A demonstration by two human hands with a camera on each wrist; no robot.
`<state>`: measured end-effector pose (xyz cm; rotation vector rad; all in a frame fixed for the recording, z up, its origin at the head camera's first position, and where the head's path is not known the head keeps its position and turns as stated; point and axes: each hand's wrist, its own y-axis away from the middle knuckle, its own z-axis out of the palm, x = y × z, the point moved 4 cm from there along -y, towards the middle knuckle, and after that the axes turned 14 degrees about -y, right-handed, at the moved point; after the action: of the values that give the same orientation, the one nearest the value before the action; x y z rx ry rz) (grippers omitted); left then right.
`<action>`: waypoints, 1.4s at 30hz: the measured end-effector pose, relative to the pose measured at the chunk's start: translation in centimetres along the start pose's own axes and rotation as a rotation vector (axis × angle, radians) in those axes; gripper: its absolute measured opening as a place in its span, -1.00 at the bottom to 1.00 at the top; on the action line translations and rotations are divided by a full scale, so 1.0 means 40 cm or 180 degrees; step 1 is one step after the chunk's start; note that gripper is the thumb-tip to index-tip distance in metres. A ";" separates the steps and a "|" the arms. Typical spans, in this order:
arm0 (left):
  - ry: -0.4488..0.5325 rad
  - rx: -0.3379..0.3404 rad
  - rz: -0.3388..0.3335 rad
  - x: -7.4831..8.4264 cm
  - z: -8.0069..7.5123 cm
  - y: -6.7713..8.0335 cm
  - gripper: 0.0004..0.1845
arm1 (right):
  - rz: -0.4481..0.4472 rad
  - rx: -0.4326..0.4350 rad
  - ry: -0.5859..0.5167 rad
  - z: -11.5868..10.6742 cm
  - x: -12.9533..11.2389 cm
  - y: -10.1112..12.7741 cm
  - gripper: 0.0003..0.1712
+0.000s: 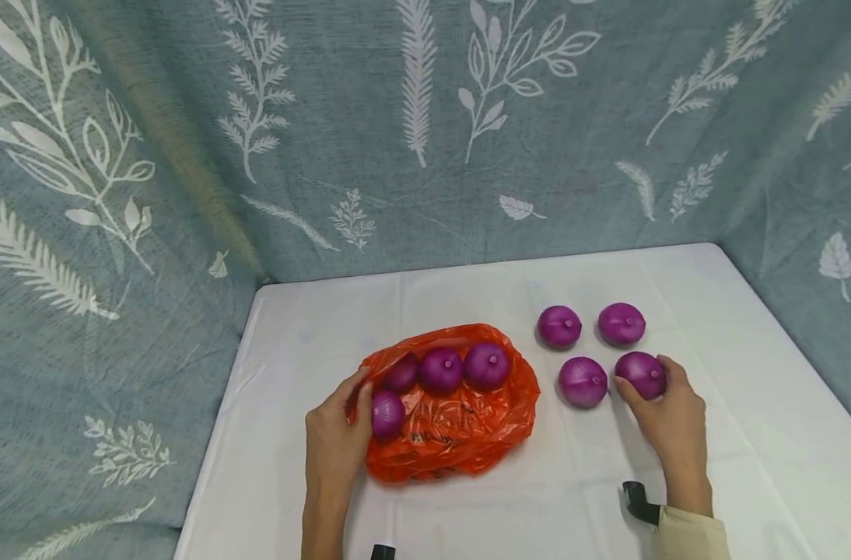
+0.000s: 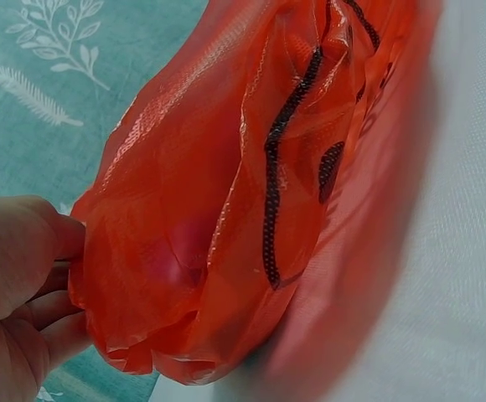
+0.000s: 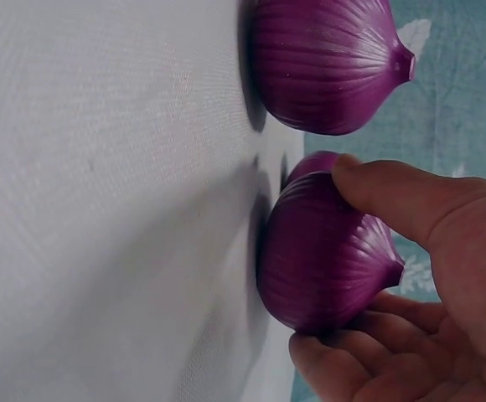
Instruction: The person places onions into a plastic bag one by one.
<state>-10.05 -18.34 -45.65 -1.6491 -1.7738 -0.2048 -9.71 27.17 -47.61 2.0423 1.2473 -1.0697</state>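
Onion point(image 1: 640, 375), purple and near the right side of the white table, sits in my right hand point(image 1: 672, 420), which I see from afar through the head camera. The thumb is on its left side and the fingers curl round its right; the right wrist view shows the same grip, with the stem tip pointing up from the cloth. Whether its base touches the white tablecloth point(image 1: 719, 327) or is just above it, I cannot tell. Just to its left is a second purple onion point(image 1: 583, 382), and beyond these two lie a third onion point(image 1: 559, 327) and a fourth onion point(image 1: 621, 324), so the four form a loose square.

Left of that group I have a red plastic bag point(image 1: 460, 447) with black print, its mouth open toward me. My left hand point(image 1: 337, 432) pinches its left edge, well apart from the right hand. Four more onions show in the bag: one onion point(image 1: 387, 414) beside my left thumb and three in a row along the back, the leftmost partly shaded by the plastic.

A beige sleeve point(image 1: 690, 535) covers my right forearm. Teal fabric point(image 1: 369, 117) printed with white leaves hangs behind the table and along both sides.
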 end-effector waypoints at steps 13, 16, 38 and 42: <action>-0.0036 0.0014 -0.0003 0.001 -0.001 -0.002 -0.65 | -0.0046 0.0032 -0.0050 -0.001 -0.001 0.000 -0.01; -0.0016 -0.0007 -0.0010 0.001 -0.002 -0.003 -0.64 | -0.0048 0.0077 -0.0045 -0.008 -0.011 -0.001 -0.01; -0.0056 -0.0046 -0.0073 -0.002 -0.005 0.001 -0.65 | -0.0622 0.0384 -0.0434 -0.045 -0.180 0.016 -0.02; -0.0051 -0.0065 -0.0073 0.000 -0.007 0.001 -0.65 | -0.0693 0.0328 -0.0549 -0.035 -0.205 0.017 -0.01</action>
<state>-9.93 -18.48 -45.46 -1.6496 -1.8088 -0.2214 -10.78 23.88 -40.00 1.8716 1.3721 -1.4058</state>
